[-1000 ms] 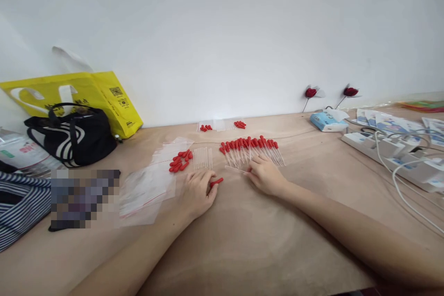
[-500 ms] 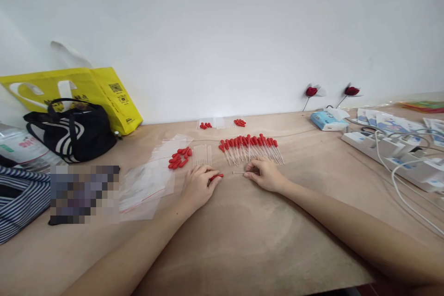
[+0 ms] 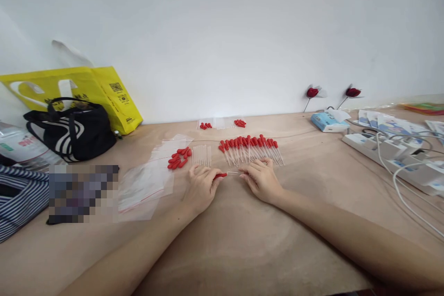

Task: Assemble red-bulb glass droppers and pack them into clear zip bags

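Between finger and thumb, my left hand [image 3: 203, 188] pinches a red rubber dropper bulb [image 3: 220, 175], its open end facing right. My right hand [image 3: 261, 179] grips a thin clear dropper tube [image 3: 233, 173], whose left end meets the bulb's mouth; how deep it sits I cannot tell. Just behind my right hand lies a row of droppers with red bulbs [image 3: 249, 142] fitted on clear tubes. Loose red bulbs [image 3: 178, 159] and a row of bare clear tubes [image 3: 201, 155] lie behind my left hand.
Clear plastic bags [image 3: 149, 180] are spread on the left, near a black bag [image 3: 74, 132] and a yellow bag [image 3: 118, 97]. More bulbs [image 3: 240, 123] lie near the wall. A tissue pack [image 3: 329, 121] and a power strip [image 3: 391, 159] with cables stand right.
The tube in my right hand has moved left and the bulb slightly right, closing the gap so they now meet. My right hand's fingers have spread forward a little.
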The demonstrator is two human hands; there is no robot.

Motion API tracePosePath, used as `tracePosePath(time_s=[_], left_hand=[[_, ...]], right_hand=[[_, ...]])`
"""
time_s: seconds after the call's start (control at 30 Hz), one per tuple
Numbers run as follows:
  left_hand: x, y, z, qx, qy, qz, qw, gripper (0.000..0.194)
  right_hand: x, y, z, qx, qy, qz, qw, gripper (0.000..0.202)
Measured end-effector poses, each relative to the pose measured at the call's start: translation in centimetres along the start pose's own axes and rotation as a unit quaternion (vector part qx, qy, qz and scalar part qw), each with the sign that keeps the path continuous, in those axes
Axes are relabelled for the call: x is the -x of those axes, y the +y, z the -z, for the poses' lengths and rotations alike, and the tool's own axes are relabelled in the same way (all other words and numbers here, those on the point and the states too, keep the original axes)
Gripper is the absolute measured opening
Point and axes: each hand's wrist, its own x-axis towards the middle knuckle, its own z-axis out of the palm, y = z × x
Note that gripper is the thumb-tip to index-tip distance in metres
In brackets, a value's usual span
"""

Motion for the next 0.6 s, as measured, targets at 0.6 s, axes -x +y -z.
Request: tracePosePath(time_s=[0.6], left_hand=[[0.1, 0.41, 0.07, 0.052, 0.003, 0.009, 0.999, 0.016]], right_hand=[[0.32, -0.83, -0.22, -0.033, -0.017, 0.076, 0.996, 0.018]])
